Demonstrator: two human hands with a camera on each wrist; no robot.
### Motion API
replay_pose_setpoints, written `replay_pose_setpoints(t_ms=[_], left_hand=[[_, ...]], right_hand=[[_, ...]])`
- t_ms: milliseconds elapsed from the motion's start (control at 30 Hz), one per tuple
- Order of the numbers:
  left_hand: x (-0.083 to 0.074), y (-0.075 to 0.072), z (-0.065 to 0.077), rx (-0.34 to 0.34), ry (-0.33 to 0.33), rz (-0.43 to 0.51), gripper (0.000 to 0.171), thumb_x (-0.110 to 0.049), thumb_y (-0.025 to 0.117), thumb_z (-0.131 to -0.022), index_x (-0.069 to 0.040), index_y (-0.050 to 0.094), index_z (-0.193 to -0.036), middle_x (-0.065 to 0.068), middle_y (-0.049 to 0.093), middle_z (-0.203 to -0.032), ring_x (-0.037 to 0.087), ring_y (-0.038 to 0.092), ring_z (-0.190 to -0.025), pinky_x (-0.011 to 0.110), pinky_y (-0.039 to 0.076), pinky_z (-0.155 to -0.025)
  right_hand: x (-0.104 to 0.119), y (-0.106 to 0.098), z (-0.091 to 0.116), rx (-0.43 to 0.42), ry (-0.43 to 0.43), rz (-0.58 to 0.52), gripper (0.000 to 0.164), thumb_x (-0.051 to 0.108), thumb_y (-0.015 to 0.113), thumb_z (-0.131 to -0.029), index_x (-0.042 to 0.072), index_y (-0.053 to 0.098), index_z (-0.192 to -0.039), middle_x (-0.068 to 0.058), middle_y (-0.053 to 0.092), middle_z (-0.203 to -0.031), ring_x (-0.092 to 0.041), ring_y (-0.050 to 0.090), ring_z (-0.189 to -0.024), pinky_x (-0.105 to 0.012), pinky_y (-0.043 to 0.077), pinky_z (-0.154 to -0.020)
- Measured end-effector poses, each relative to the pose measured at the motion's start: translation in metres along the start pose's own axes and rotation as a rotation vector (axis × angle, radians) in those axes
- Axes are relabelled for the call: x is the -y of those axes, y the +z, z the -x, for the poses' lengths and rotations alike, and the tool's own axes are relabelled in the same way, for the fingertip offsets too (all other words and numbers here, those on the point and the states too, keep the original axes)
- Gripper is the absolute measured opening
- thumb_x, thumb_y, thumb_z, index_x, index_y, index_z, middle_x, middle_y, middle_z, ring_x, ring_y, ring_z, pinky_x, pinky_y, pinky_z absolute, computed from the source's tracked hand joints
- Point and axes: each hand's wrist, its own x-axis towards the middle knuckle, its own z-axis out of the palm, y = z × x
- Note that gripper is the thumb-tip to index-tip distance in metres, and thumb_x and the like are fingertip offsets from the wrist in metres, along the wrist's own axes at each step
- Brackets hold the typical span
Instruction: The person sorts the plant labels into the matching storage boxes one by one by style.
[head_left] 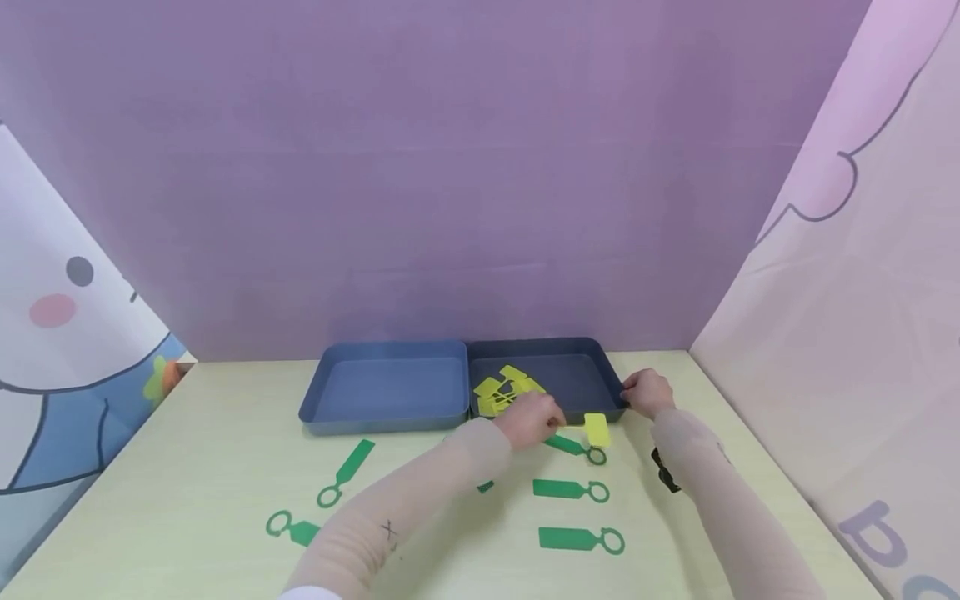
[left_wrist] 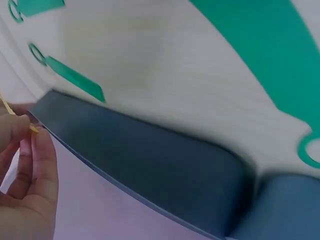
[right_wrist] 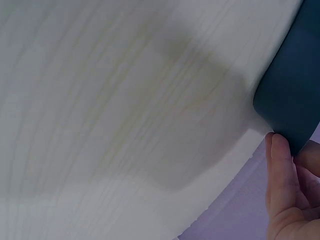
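Note:
My left hand [head_left: 531,418] pinches the thin stem of a yellow tag [head_left: 597,430] between thumb and fingertips, at the front edge of the dark tray [head_left: 577,379]. In the left wrist view the left hand [left_wrist: 32,185] shows a bit of the yellow strip [left_wrist: 34,129] between its fingers. My right hand [head_left: 649,392] grips the dark tray's right wall; in the right wrist view the fingers [right_wrist: 282,170] lie against that tray's corner [right_wrist: 295,95]. Several yellow tags [head_left: 512,385] lie piled in the tray's left part.
A blue tray [head_left: 397,396] stands left of the dark one. Green ring tags [head_left: 558,489] lie scattered on the table [head_left: 225,442], some partly hidden by my left forearm. A black piece [head_left: 664,471] lies beside my right forearm. A purple cloth [head_left: 450,183] hangs behind.

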Motion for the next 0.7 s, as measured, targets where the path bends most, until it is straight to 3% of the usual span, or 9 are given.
replay_pose_setpoints(t_ms=[200, 233, 333, 467, 567, 700], left_hand=[[0.016, -0.014, 0.005, -0.087, -0.078, -0.066, 0.019, -0.003, 0.061, -0.083, -0.012, 0.074, -0.092, -0.003, 0.071, -0.093, 0.01, 0.063, -0.086, 0.019, 0.049, -0.076], [0.019, -0.015, 0.006, -0.099, -0.086, -0.076, 0.018, -0.002, 0.06, -0.083, -0.012, 0.075, -0.088, -0.004, 0.07, -0.087, 0.008, 0.062, -0.081, 0.02, 0.049, -0.073], [0.029, -0.016, 0.006, -0.121, -0.121, -0.073, 0.017, -0.001, 0.059, -0.082, -0.01, 0.07, -0.072, -0.006, 0.057, -0.064, 0.006, 0.049, -0.062, 0.021, 0.041, -0.066], [0.04, -0.017, 0.004, -0.119, -0.189, -0.034, 0.026, 0.0, 0.056, -0.083, -0.01, 0.057, -0.059, -0.004, 0.033, -0.054, 0.01, 0.028, -0.053, 0.023, 0.03, -0.058], [0.049, -0.014, 0.004, -0.114, -0.251, 0.012, 0.025, 0.0, 0.054, -0.085, -0.009, 0.063, -0.064, -0.006, 0.039, -0.055, 0.008, 0.03, -0.051, 0.02, 0.031, -0.053], [0.058, -0.012, 0.004, -0.108, -0.322, 0.034, 0.02, -0.002, 0.056, -0.086, -0.008, 0.072, -0.077, -0.002, 0.056, -0.065, 0.01, 0.042, -0.057, 0.022, 0.038, -0.056]], right_hand=[[-0.001, -0.001, -0.002, -0.006, -0.025, 0.005, 0.024, 0.004, 0.06, -0.081, -0.009, 0.064, -0.102, -0.022, 0.067, -0.093, -0.029, 0.063, -0.077, -0.04, 0.052, -0.072], [-0.002, 0.0, -0.003, -0.004, -0.026, 0.006, 0.024, 0.004, 0.061, -0.081, -0.009, 0.064, -0.101, -0.022, 0.067, -0.093, -0.029, 0.063, -0.078, -0.041, 0.051, -0.072], [-0.005, 0.001, -0.004, -0.004, -0.027, 0.006, 0.024, 0.004, 0.061, -0.081, -0.008, 0.064, -0.101, -0.021, 0.067, -0.092, -0.029, 0.062, -0.078, -0.041, 0.051, -0.073], [-0.007, 0.0, -0.005, -0.015, -0.032, 0.005, 0.023, 0.004, 0.061, -0.081, -0.008, 0.064, -0.1, -0.021, 0.067, -0.091, -0.03, 0.062, -0.078, -0.041, 0.051, -0.072], [-0.007, 0.0, -0.005, -0.019, -0.032, 0.006, 0.023, 0.004, 0.061, -0.081, -0.008, 0.064, -0.1, -0.021, 0.068, -0.091, -0.028, 0.062, -0.076, -0.04, 0.051, -0.071], [-0.005, 0.001, -0.004, -0.015, -0.035, -0.005, 0.023, 0.004, 0.06, -0.081, -0.009, 0.064, -0.101, -0.022, 0.068, -0.092, -0.026, 0.063, -0.073, -0.038, 0.052, -0.069]])
